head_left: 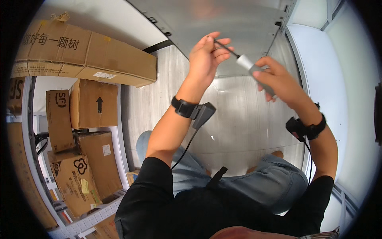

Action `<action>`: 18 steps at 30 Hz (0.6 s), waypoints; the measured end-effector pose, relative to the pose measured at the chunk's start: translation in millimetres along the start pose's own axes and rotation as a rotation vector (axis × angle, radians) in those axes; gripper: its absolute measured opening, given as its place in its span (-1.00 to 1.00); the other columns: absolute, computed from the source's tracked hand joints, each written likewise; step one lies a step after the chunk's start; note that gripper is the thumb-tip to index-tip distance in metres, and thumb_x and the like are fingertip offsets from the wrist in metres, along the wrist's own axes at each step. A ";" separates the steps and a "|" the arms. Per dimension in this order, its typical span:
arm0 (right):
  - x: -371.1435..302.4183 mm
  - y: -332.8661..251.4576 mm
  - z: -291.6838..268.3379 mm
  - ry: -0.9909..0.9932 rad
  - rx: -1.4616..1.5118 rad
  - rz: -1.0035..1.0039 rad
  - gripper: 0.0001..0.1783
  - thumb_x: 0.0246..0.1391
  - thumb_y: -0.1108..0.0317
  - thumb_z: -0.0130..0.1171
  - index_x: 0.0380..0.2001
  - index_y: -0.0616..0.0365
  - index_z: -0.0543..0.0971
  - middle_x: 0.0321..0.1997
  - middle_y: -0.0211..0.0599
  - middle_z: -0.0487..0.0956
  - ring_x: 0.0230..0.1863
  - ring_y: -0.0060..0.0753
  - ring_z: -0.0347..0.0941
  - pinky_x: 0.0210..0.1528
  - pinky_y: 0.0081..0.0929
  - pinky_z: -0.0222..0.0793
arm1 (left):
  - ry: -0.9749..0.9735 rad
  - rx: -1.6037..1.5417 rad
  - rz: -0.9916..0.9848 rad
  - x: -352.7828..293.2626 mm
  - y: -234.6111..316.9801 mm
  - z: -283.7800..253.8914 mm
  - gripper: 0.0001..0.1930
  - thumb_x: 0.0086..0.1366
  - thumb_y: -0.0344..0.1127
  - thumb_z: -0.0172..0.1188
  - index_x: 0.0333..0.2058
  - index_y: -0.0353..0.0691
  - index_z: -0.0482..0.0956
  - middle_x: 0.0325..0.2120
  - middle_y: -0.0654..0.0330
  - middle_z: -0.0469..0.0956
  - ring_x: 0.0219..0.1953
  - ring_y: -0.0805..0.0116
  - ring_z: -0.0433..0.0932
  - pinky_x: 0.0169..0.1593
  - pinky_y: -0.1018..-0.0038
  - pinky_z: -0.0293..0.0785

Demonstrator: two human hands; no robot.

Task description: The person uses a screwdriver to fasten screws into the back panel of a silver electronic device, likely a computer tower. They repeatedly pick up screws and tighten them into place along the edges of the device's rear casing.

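Observation:
My right hand (274,77) is wrapped round the grey handle of a screwdriver (247,64), which has a lighter collar and a thin dark shaft. The shaft slants up and to the left toward my left hand (207,55). There my thumb and forefinger pinch the tip end of the shaft, while the other fingers are loosely curled. Whether a small part sits at the tip is too fine to make out. Just beyond both hands stands a large grey metal panel (232,24) with small dark clips along its sides.
A long cardboard box (91,55) lies at the far left. Below it, a metal shelf (119,159) bears several cardboard boxes (95,105). White panels (322,79) line the right side. My knees are above a pale wood-look floor (230,119). Cabled devices (203,114) are strapped to both wrists.

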State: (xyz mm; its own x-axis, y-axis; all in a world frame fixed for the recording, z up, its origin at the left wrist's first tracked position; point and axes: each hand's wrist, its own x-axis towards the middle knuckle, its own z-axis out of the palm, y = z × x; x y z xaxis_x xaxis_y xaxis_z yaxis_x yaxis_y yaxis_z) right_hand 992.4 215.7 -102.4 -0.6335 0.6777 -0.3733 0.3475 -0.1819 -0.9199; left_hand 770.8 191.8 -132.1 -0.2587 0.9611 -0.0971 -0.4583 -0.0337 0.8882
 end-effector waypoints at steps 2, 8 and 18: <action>15.6 -19.7 48.8 -0.067 0.060 -0.014 -0.66 0.14 0.14 0.10 -0.15 0.13 0.38 -0.50 -0.36 0.49 -0.57 -0.61 0.40 -0.62 -0.63 0.24 | 0.040 -0.020 -0.013 -8.9 24.9 -45.7 -0.68 0.46 -0.26 -0.20 0.02 -0.34 0.33 -0.17 -0.01 0.54 -0.25 0.21 0.60 -0.18 0.45 0.59; 29.5 -50.7 147.9 -0.063 0.361 -0.114 -0.70 0.19 0.18 0.06 -0.13 0.15 0.38 -0.48 -0.29 0.53 -0.50 -0.55 0.43 -0.52 -0.57 0.33 | 0.016 -0.046 -0.052 -11.6 94.4 -100.1 -0.70 0.44 -0.22 -0.11 -0.02 -0.32 0.38 -0.29 0.09 0.57 -0.40 0.33 0.62 -0.40 0.58 0.53; 32.9 -93.7 228.8 0.191 0.721 -0.240 -0.64 0.27 0.13 -0.07 -0.06 0.18 0.38 -0.50 -0.28 0.53 -0.59 -0.57 0.36 -0.50 -0.60 0.28 | -0.143 0.105 -0.013 6.2 156.3 -103.7 -0.68 0.44 -0.25 -0.12 0.00 -0.33 0.46 -0.41 0.20 0.58 -0.48 0.46 0.53 -0.42 0.59 0.43</action>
State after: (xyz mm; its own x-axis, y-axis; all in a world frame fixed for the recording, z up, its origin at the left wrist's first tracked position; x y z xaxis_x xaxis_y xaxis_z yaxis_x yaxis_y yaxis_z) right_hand 780.8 92.1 -56.1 -0.4818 0.8560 -0.1875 -0.3598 -0.3883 -0.8484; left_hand 609.4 164.1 -40.5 -0.1260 0.9907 -0.0505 -0.3678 0.0006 0.9299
